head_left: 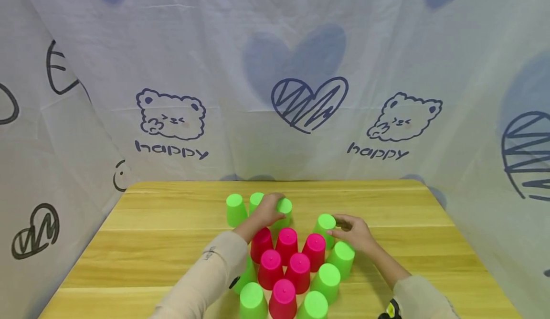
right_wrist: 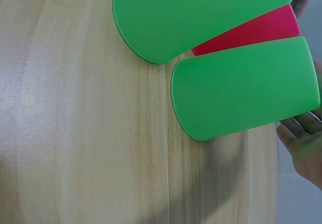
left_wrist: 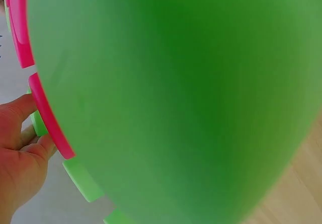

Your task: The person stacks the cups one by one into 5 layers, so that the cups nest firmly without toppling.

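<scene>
Upside-down plastic cups stand on a wooden table. In the head view my left hand [head_left: 266, 210] holds a green cup [head_left: 285, 206] behind the red cups [head_left: 287, 243], thumb on its near side. The left wrist view shows that hand [left_wrist: 22, 148] with thumb and fingers around the cup [left_wrist: 38, 123], partly hidden by a red cup [left_wrist: 49, 116]. On the right, my right hand [head_left: 355, 234] grips another green cup [head_left: 325, 227] near its top, thumb against its side. In the right wrist view this cup [right_wrist: 246, 89] stands beside the hand [right_wrist: 308, 151].
Two green cups [head_left: 235, 210] stand at the back left. More green cups [head_left: 328, 281] line both slanting sides of the red triangle, whose tip points toward me. A patterned white cloth [head_left: 240, 132] hangs behind the table [head_left: 150, 223].
</scene>
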A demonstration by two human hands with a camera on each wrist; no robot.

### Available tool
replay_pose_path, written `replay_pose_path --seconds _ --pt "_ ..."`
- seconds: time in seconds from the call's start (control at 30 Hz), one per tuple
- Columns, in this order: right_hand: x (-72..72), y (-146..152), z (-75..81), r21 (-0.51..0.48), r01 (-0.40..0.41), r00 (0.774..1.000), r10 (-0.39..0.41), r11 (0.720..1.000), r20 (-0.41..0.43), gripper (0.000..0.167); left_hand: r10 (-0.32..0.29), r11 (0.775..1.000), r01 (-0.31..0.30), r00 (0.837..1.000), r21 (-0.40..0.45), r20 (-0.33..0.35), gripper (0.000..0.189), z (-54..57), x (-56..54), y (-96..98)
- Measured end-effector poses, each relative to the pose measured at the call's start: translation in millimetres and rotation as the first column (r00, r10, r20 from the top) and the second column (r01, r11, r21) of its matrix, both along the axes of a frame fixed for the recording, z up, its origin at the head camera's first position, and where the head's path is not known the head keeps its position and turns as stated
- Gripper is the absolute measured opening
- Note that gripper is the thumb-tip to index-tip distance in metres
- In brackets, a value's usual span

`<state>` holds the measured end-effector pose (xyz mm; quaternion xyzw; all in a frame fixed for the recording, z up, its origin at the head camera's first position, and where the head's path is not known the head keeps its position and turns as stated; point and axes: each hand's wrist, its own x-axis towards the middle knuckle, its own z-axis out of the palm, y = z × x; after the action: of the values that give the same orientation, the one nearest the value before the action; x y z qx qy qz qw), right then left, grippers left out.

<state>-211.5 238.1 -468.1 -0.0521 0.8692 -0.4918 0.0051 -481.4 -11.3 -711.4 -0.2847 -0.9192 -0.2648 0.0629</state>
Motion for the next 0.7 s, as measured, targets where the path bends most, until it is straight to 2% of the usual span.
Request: replay_pose_path --seconds 0.03,0.1,0.13,0.2,0.27,0.3,0.33,0.43,0.53,0.57,0.6,0.67,0.7 --pt "0.0 0 0.4 0.001 -0.001 1.0 0.001 1.0 0.002 0.05 0.012 1.0 -0.012 1.0 -0.007 0.016 0.082 -25.8 -20.2 1.5" --pt "0.1 -1 1.2 0.004 -0.005 1.0 0.005 1.0 0.005 0.049 0.036 0.999 -0.035 0.999 -0.027 0.025 0.079 -10.0 -10.9 3.5" --pt "0.0 -1 1.5 0.006 -0.006 1.0 0.006 1.0 0.005 0.049 0.045 0.998 -0.044 0.998 -0.038 0.04 0.08 -10.8 -12.9 4.0" --pt "0.0 -2 2.2 0.009 -0.011 1.0 0.011 1.0 0.007 0.05 0.051 0.997 -0.048 0.997 -0.06 0.059 0.079 7.5 -2.5 4.0" --pt "0.5 -2 2.6 0.021 -0.017 1.0 0.017 1.0 0.004 0.05 0.063 0.994 -0.06 0.997 -0.088 0.032 0.075 25.2 10.0 4.0" --pt "0.4 -2 2.4 0.024 -0.016 1.0 0.016 1.0 0.003 0.05 0.072 0.992 -0.069 0.997 -0.103 0.022 0.077 7.2 -3.9 4.8" --pt "0.4 -2 2.3 0.026 -0.016 1.0 0.016 1.0 0.001 0.05 0.078 0.99 -0.077 0.997 -0.119 0.002 0.076 -0.9 -10.3 5.6" --pt "0.1 -2 2.1 0.034 -0.022 1.0 0.022 0.999 -0.008 0.05 0.094 0.982 -0.099 0.995 -0.159 -0.04 0.064 15.2 0.1 8.6" --pt "-0.3 -3 2.4 0.031 -0.016 1.0 0.016 0.999 -0.003 0.051 0.098 0.98 -0.104 0.994 -0.168 -0.044 0.052 66.6 37.3 10.1" --pt "-0.3 -4 2.9 0.028 -0.016 1.0 0.016 0.999 0.001 0.051 0.103 0.98 -0.107 0.994 -0.17 -0.031 0.049 98.3 62.1 8.9" --pt "-0.5 -4 3.3 0.029 -0.015 1.0 0.015 0.999 0.007 0.052 0.108 0.98 -0.108 0.994 -0.166 -0.005 0.047 117.6 75.9 8.9" --pt "-0.9 -4 4.4 0.026 -0.009 1.0 0.009 1.0 0.02 0.053 0.116 0.982 -0.106 0.992 -0.156 0.053 0.045 151.3 98.9 7.4" --pt "-1.0 -5 4.9 0.023 -0.007 1.0 0.007 1.0 0.024 0.053 0.111 0.983 -0.104 0.993 -0.148 0.04 0.045 160.7 106.5 6.4"
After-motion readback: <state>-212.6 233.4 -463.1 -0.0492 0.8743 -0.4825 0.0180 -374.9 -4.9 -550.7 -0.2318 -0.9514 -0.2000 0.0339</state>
